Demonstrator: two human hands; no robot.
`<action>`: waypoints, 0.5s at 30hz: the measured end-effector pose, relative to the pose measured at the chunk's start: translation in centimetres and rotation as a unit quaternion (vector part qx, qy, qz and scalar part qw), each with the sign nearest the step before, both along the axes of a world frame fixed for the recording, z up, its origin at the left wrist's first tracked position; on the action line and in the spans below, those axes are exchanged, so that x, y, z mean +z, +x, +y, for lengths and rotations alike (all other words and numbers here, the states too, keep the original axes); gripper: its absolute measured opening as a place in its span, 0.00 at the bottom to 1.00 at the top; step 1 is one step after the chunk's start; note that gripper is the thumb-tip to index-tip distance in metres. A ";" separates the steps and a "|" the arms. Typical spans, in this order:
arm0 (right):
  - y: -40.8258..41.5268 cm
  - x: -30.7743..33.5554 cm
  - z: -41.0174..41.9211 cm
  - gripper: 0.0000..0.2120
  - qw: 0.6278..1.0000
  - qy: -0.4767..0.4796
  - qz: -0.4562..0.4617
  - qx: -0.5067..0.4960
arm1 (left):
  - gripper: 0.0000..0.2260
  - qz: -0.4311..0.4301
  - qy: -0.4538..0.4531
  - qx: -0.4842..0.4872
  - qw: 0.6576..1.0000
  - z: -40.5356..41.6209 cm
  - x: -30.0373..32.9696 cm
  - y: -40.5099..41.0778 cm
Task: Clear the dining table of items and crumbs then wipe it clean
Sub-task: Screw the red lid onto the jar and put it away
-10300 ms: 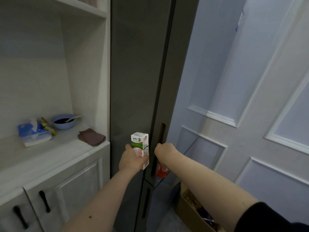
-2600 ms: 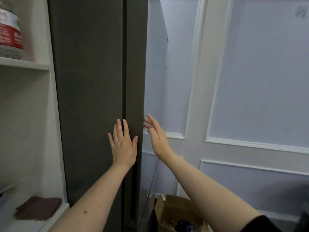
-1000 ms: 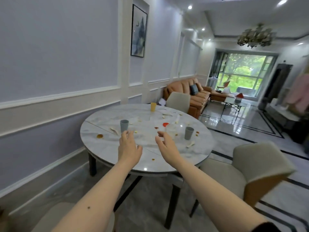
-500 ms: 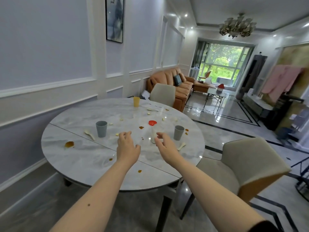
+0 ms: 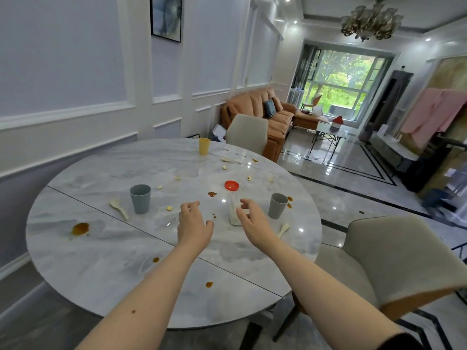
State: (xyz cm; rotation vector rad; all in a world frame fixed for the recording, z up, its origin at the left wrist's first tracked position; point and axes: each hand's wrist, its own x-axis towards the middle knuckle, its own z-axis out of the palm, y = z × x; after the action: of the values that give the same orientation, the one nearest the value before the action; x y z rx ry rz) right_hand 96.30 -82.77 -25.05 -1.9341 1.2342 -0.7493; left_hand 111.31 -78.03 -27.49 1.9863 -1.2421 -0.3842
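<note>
While both hands (image 5: 217, 223) hover empty, fingers loose | grey cups (image 5: 140, 202), spoons (image 5: 119, 212), sauce spills (image 5: 80, 228) dot table (image 5: 101, 274)

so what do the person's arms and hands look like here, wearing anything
Both forearms are bare. The left hand and right hand wear no gloves, rings or watch that show. A dark sleeve edge shows on the right arm at the bottom of the frame. The left forearm has a small dark mark.

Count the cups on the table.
3: a yellow cup at the far edge, a grey cup left of centre, another grey cup on the right.
</note>
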 end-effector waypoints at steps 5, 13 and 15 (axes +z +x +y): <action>0.5 -2.2 -6.7 0.21 1.000 0.002 0.004 -0.007 | 0.28 0.005 0.006 -0.008 1.000 -6.3 -1.9 -0.1; 1.5 -5.7 -21.3 0.20 0.999 -0.022 0.041 -0.001 | 0.36 0.037 0.056 -0.051 0.996 -20.0 -5.6 -0.7; 1.6 -6.8 -24.8 0.20 0.998 -0.025 0.061 0.002 | 0.40 0.056 0.075 -0.060 0.994 -23.3 -6.8 -0.6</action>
State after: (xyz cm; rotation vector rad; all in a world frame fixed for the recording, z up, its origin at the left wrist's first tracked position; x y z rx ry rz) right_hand 97.87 -107.58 -31.83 -2.0484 1.2959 -0.6741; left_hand 110.70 -101.29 -34.28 1.9888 -1.2975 -0.6580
